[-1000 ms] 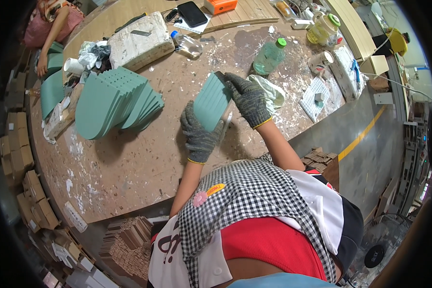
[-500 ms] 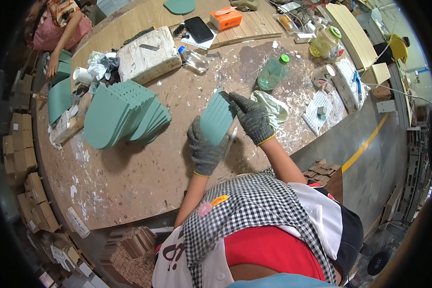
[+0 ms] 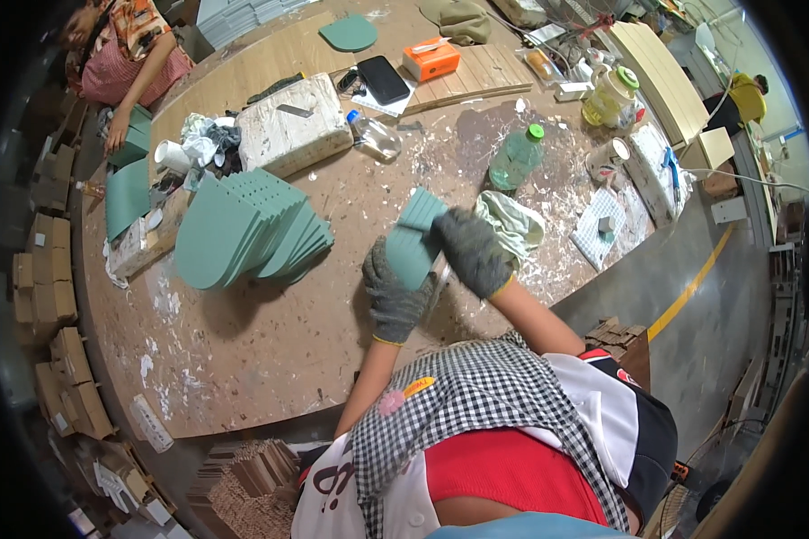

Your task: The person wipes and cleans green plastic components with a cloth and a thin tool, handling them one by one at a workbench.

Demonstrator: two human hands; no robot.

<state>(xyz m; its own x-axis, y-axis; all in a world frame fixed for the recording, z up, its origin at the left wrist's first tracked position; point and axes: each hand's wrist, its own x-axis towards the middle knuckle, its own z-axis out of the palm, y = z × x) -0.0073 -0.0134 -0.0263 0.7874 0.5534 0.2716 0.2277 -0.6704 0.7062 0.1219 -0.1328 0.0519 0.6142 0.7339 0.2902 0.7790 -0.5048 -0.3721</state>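
My left hand point(image 3: 394, 295), in a dark grey knit glove, grips a green grooved panel point(image 3: 411, 256) by its lower rounded end, tilted above the table. My right hand point(image 3: 473, 251), gloved alike and slightly blurred, is closed at the panel's right side. From its fingers a thin dark strip point(image 3: 412, 229) seems to lie across the grooves; its kind is unclear. To the left stands a fanned stack of similar green panels point(image 3: 229, 229) with rounded ends. A crumpled pale cloth point(image 3: 511, 223) lies just beyond my right hand.
Behind are a paint-spattered white block point(image 3: 295, 130), a clear bottle point(image 3: 375, 136), a phone point(image 3: 383, 80) and an orange tissue box point(image 3: 431, 59). A green-capped bottle point(image 3: 516, 157) and paper cup point(image 3: 608, 159) stand right. Another person's arm point(image 3: 137, 88) reaches in at the far left.
My right hand has moved slightly down along the panel, and the dark strip now shows across its middle. My left hand keeps its hold. The whole view has shifted a little.
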